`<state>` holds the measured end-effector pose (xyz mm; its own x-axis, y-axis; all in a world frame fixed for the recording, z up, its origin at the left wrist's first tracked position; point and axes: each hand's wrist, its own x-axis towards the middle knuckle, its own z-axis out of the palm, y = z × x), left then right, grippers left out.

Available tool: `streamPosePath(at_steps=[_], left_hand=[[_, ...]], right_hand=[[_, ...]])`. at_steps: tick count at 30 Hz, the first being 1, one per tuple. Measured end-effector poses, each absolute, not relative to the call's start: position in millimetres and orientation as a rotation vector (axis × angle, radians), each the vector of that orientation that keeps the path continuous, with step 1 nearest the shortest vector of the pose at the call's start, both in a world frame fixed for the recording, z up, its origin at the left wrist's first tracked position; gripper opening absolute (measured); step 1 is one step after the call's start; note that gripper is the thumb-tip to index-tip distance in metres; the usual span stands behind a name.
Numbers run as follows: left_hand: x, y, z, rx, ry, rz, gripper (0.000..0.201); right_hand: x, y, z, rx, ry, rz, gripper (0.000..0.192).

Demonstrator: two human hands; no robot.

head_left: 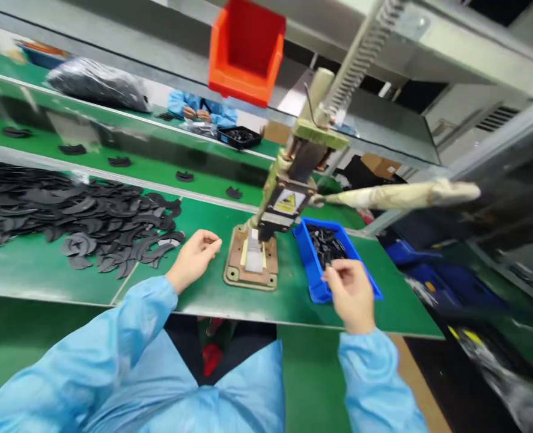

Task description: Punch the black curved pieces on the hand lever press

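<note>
The right hand hovers over the blue tray near the surface's front edge, its grip pinched together; whether it holds anything, I cannot tell. The left hand, loosely curled and empty, rests between the black flat parts and the hand press.

Red bin, bagged parts overhead.

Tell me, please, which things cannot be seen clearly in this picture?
Head view:
- Right hand: fingertip contents too small, blurred.
- Left hand: palm turned away; holding anything unclear.
- Blue tray parts: dark, indistinct.
- Press warning label: unreadable.
- Right floor bins: motion-blurred.
</note>
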<state>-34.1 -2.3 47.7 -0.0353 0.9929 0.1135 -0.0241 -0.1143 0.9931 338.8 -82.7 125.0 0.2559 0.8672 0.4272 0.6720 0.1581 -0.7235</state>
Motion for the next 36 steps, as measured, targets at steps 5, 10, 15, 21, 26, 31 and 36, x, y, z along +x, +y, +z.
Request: streamPosePath(at_steps=[5,10,15,21,26,31,36], left_hand=[[-15,-83,72,1.517,0.912,1.183,0.036],[-7,-108,66,1.750,0.836,1.125,0.031],[-10,-109,57,1.473,0.960,1.029,0.024],[-8,-116,60,1.168,0.915,0.876,0.038],[-9,-120,65,1.133,0.920,0.882,0.038],[-10,-122,70,1.150,0.916,0.898,0.037],[-11,-126,71,1.171,0.924,0.888,0.037]], right_hand=[[238,-116,97,-1.359,-1.733,0.473,0.012],[198,-129,80,-1.211,-1.758,0.635,0.012],[201,-135,74,-1.193,-1.692,0.781,0.023],[202,-137,63,-1.215,-1.426,1.089,0.023],[195,-139,51,-1.167,-1.286,1.237,0.027],[191,-141,49,-1.133,-1.227,1.286,0.030],[189,-142,51,-1.138,-1.211,1.305,0.032]])
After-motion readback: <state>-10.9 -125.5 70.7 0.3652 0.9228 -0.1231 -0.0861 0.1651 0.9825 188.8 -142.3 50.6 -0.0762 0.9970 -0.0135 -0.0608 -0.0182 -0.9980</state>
